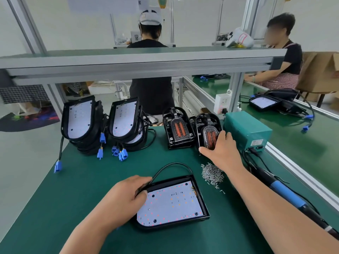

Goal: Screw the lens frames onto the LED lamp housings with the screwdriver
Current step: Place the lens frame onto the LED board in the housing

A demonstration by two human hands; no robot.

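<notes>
On the green table the fetching step seems to be going on. The left hand is gripping the left edge of the LED lamp housing at lower centre. The right hand is grasping a lens frame at centre right. Next it is probably needing seating on the housing, across open mat. The screwdriver is lying near the right table edge, the screws beside.

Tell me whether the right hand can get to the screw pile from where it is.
Likely yes: the screw pile lies uncovered close by the right hand, nothing between, though that hand grips a lens frame.
</notes>
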